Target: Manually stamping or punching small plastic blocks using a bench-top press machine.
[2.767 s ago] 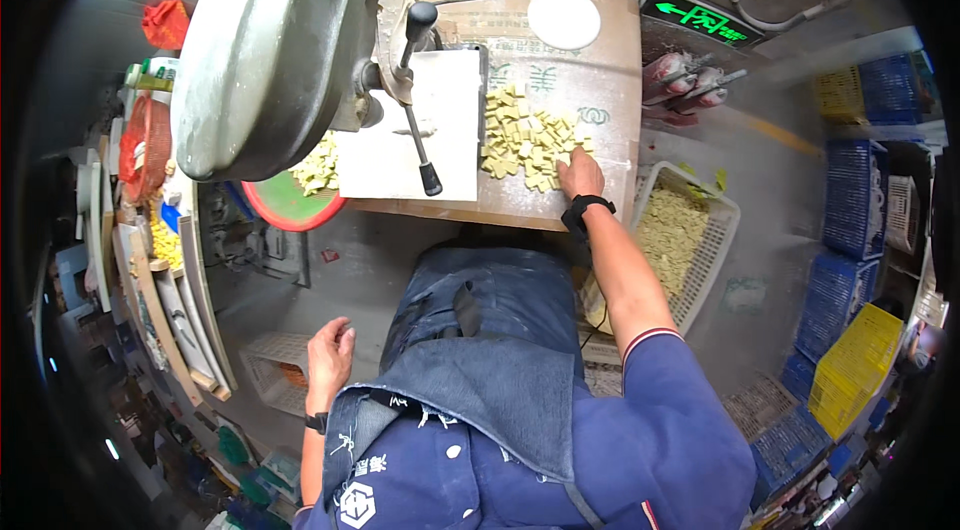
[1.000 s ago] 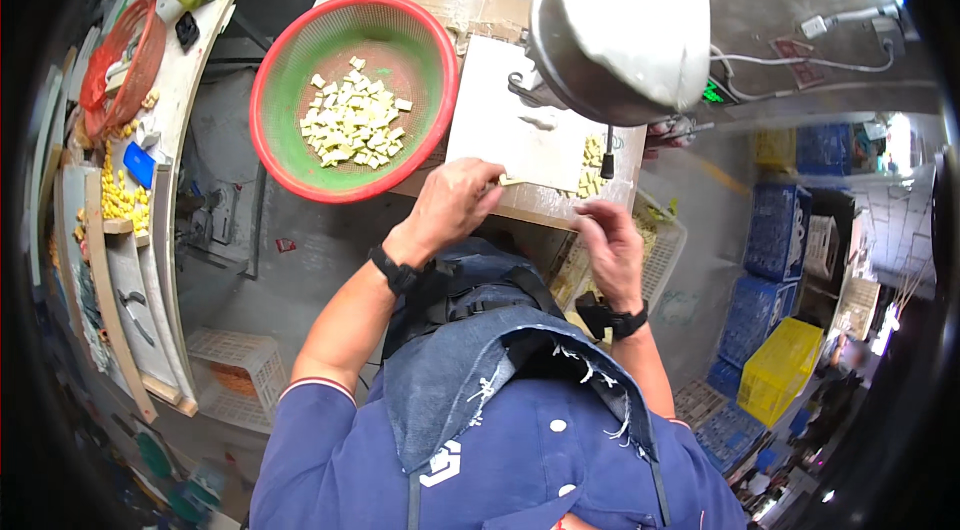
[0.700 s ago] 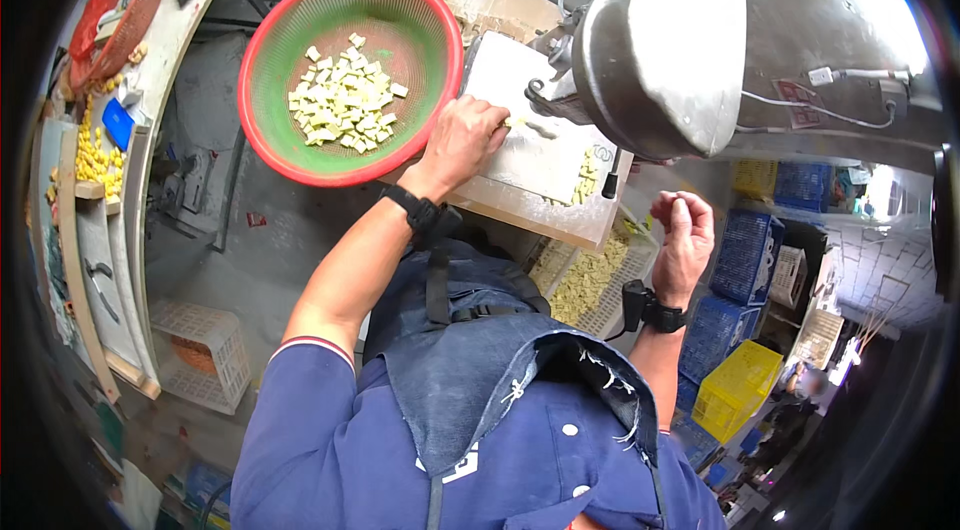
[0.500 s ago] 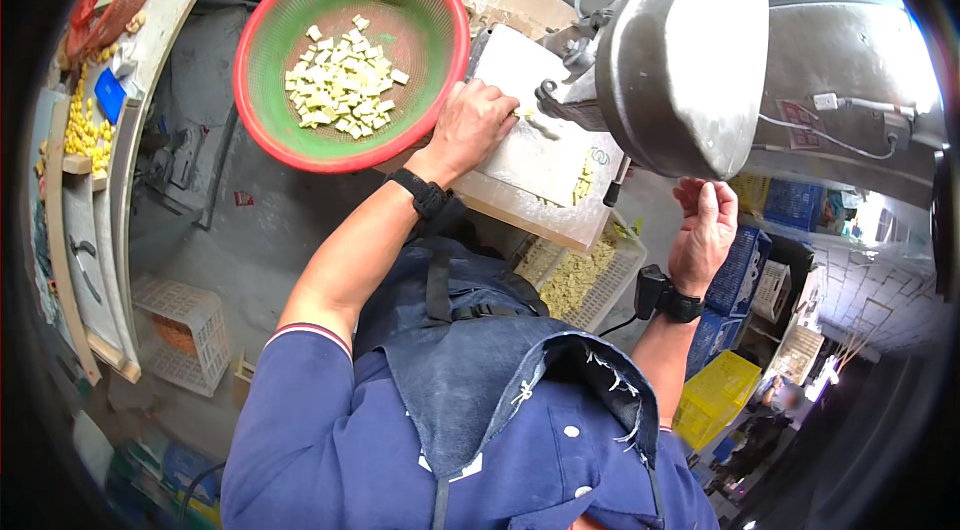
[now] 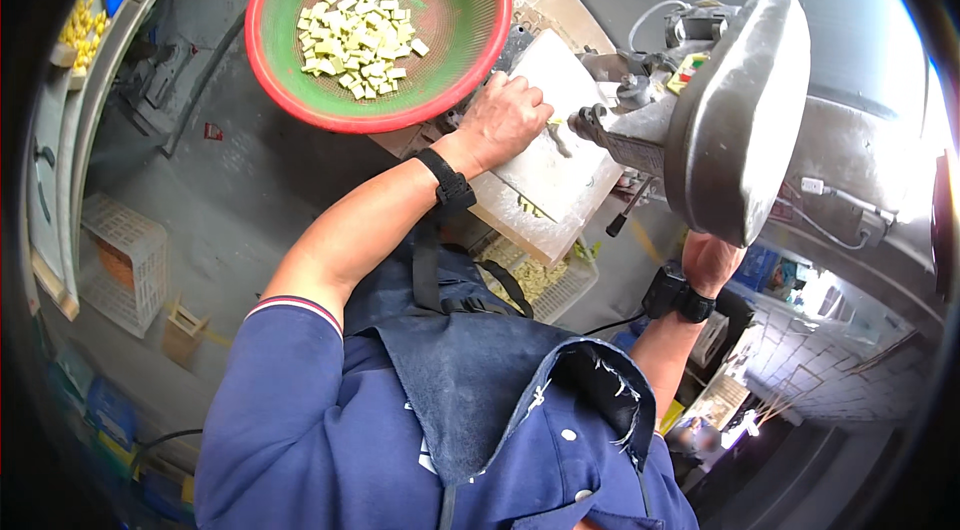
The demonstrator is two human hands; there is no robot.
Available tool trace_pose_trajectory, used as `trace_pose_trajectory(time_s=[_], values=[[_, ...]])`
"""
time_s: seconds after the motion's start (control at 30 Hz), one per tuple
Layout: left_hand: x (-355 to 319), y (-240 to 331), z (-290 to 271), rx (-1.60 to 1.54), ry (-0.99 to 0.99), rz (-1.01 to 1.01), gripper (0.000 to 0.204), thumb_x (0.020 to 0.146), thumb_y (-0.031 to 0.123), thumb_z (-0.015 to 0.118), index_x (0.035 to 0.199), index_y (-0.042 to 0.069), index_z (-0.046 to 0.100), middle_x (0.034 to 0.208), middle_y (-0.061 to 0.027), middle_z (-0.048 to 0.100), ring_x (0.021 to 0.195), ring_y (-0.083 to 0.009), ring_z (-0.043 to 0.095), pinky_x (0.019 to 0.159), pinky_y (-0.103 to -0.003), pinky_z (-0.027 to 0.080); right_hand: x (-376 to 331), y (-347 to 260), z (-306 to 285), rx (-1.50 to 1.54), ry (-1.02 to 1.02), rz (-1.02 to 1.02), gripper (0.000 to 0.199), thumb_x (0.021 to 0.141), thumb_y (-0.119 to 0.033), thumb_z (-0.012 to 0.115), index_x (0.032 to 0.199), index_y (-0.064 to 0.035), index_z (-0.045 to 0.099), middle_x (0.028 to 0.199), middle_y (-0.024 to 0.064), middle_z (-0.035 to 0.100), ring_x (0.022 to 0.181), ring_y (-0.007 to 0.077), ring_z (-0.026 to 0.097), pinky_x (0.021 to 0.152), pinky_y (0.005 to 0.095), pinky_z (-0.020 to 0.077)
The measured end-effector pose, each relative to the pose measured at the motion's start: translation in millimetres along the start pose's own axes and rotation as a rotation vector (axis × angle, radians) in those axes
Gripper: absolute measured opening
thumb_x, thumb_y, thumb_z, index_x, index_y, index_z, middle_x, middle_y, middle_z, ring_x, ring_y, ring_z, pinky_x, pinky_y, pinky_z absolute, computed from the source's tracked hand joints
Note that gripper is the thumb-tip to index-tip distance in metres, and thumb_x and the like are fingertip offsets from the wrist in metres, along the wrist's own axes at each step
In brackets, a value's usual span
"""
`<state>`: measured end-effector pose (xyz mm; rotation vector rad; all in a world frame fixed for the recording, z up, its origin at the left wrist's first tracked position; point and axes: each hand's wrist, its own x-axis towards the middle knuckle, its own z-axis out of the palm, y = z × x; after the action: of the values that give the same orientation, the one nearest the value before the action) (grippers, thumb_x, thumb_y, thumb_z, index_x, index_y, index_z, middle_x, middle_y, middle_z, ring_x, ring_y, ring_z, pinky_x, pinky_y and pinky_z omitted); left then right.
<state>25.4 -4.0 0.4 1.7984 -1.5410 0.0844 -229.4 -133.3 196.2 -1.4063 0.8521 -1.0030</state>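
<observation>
Grey floor and wall surround a small tabletop (image 5: 520, 230), where a white board (image 5: 565, 170) lies below a metal machine (image 5: 640, 128). On the board, a small greenish piece (image 5: 557, 122) shows just beside the fingertips of the left hand (image 5: 505, 120). That hand curls low over the board; whether its grip is closed on the piece cannot be told. A moment ago the right hand (image 5: 712, 262) was in plain sight, raised with bent fingers; now its fingers have gone behind the machine's rounded cover (image 5: 740, 120), so its grip cannot be read. This suggests attention at both sides of the machine: left hand by the piece, right hand perhaps at something hidden. Just beyond the left hand, to its left, a red-rimmed green basket (image 5: 455, 20) holds a loose heap of pale cut pieces (image 5: 362, 40). A lever (image 5: 617, 227) with a black knob hangs beside the board, apart from both hands. Lower down, past the tabletop's near edge, a pale crate (image 5: 578, 282) holds many more pieces. Farthest out, at upper left, yellow bits (image 5: 85, 25) lie on a shelf.
</observation>
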Motion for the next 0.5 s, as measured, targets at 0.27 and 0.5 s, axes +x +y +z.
trace_pose_trajectory(time_s=[0.27, 0.5], values=[[-2.6, 1.3, -6.4, -0.011, 0.032, -0.002, 0.008, 0.082, 0.013, 0.058, 0.081, 0.013, 0.066, 0.078, -0.0011, 0.059, 0.085, -0.0188, 0.058, 0.078, -0.037, 0.042, 5.6, 3.1, 4.9, 0.029, -0.123, -0.044, 0.05, 0.095, -0.023, 0.064, 0.137, -0.0007, 0.049, 0.132, 0.0142, 0.058, 0.117, 0.0272, 0.06, 0.101, 0.0438, 0.0498], [-5.0, 1.1, -6.1, 0.01, 0.025, -0.001, 0.008, 0.082, 0.012, 0.056, 0.082, 0.012, 0.065, 0.08, -0.002, 0.06, 0.087, -0.0191, 0.058, 0.081, -0.038, 0.042, -1.2, -2.5, 28.1, 0.056, -0.126, -0.06, 0.044, 0.094, -0.018, 0.066, 0.133, -0.0028, 0.053, 0.131, 0.0122, 0.06, 0.117, 0.0261, 0.06, 0.102, 0.0446, 0.0498]])
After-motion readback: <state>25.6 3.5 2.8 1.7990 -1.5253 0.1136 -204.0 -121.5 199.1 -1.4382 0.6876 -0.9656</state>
